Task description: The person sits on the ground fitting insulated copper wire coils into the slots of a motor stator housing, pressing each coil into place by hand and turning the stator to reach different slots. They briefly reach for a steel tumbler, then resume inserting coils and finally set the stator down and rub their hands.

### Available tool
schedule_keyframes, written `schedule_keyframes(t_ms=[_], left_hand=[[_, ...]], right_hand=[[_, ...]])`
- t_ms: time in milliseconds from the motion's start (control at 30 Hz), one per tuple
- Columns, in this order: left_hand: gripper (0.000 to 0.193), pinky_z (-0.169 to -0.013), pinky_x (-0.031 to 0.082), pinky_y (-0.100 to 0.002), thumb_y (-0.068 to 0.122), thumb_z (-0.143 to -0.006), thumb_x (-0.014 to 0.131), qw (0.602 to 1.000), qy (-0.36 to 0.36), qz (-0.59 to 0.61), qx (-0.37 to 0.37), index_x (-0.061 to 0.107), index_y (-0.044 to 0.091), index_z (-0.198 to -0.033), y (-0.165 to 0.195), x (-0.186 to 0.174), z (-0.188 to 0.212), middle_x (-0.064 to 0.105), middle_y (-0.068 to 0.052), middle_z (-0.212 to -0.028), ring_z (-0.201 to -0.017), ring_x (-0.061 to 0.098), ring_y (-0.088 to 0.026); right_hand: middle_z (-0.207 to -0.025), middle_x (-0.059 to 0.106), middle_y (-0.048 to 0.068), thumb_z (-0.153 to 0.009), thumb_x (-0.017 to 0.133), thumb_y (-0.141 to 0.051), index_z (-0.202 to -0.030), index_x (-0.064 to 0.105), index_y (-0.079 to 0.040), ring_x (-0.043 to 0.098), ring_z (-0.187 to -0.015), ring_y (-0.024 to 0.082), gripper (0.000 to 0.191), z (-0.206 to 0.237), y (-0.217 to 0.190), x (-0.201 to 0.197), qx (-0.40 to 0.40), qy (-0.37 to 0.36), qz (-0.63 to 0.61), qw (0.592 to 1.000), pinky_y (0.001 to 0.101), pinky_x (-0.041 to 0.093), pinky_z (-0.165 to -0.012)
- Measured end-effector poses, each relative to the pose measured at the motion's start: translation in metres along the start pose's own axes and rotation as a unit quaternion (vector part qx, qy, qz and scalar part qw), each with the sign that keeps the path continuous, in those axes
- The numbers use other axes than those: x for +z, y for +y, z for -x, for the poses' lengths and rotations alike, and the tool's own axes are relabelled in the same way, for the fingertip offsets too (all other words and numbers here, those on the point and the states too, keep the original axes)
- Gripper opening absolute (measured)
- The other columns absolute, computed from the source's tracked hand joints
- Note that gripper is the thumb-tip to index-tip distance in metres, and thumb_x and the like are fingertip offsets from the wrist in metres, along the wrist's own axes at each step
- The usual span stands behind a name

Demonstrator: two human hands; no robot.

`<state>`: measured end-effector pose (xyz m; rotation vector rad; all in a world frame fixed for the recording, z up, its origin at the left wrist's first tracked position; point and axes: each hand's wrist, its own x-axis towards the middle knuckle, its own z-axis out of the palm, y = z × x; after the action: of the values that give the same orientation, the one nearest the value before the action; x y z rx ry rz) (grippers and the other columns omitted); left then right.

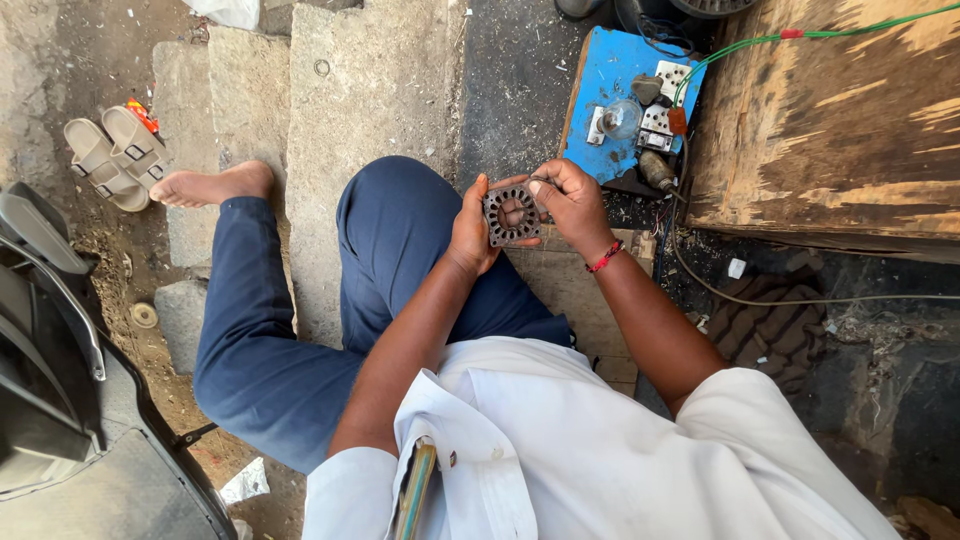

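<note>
At centre frame our left hand (470,232) grips the square slotted motor stator core (511,214), our right hand (572,200) pinching its upper edge.

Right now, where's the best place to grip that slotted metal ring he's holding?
Probably the outer rim of the slotted metal ring, from its free right edge. The left hand cups the left side, and the flat face with its toothed centre is turned up.

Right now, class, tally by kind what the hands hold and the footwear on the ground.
Slotted metal ring, gripped by the left hand: 1
Thin tool in the right hand: 1
Sandals: 2
Total: 4
</note>
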<state>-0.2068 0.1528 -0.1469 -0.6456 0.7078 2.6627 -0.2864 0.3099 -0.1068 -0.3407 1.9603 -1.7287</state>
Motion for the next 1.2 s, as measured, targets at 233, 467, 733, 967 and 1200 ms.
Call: schedule_keyframes(t_ms=[233,467,733,967,1200], left_hand=[[0.071,-0.076,0.064,-0.053,0.056,-0.106,0.022,1.000,0.002,0.000,0.004,0.052,0.004,-0.144,0.001,0.002,0.001,0.071,-0.019,-0.119,-0.104,0.073,-0.036],[0.069,-0.079,0.064,-0.054,0.056,-0.106,0.025,1.000,0.014,-0.011,0.012,0.054,0.005,-0.143,-0.001,0.003,0.000,0.069,-0.017,-0.121,-0.106,0.071,-0.031],[0.065,-0.092,0.061,-0.044,0.051,-0.110,0.031,0.998,0.004,0.012,0.062,0.055,0.003,-0.144,-0.005,0.001,-0.001,0.069,-0.017,-0.125,-0.110,0.070,-0.026],[0.064,-0.089,0.059,-0.042,0.051,-0.109,0.030,0.997,-0.009,0.032,0.066,0.056,0.002,-0.141,-0.004,0.003,-0.002,0.071,-0.015,-0.122,-0.106,0.072,-0.025],[0.065,-0.090,0.059,-0.042,0.053,-0.109,0.031,0.997,-0.004,0.027,0.076,0.056,0.003,-0.143,-0.007,0.002,-0.002,0.071,-0.015,-0.119,-0.104,0.071,-0.025]], right_hand=[[-0.094,0.069,0.000,-0.103,0.064,-0.009,-0.108,0.064,-0.005,0.061,-0.080,0.003,0.007,0.001,-0.001,0.006,0.011,0.006,-0.007,1.000,0.0237,0.052,-0.063],[-0.096,0.068,-0.001,-0.104,0.063,-0.009,-0.110,0.063,-0.006,0.062,-0.084,0.003,0.007,0.002,0.003,0.006,-0.007,0.020,-0.078,0.997,0.0237,0.053,-0.069],[-0.088,0.072,0.004,-0.103,0.060,-0.010,-0.108,0.063,-0.003,0.074,-0.077,0.010,0.009,0.015,-0.014,0.030,0.019,0.061,0.003,0.998,0.0291,0.062,-0.049],[-0.089,0.075,0.007,-0.103,0.063,-0.009,-0.108,0.067,-0.003,0.076,-0.077,0.011,0.009,0.016,-0.025,0.042,0.002,0.079,0.043,0.996,0.0296,0.063,-0.050],[-0.090,0.074,0.005,-0.101,0.064,-0.008,-0.108,0.067,-0.002,0.074,-0.076,0.011,0.010,0.015,-0.021,0.044,-0.019,0.131,0.063,0.989,0.0285,0.062,-0.050]])
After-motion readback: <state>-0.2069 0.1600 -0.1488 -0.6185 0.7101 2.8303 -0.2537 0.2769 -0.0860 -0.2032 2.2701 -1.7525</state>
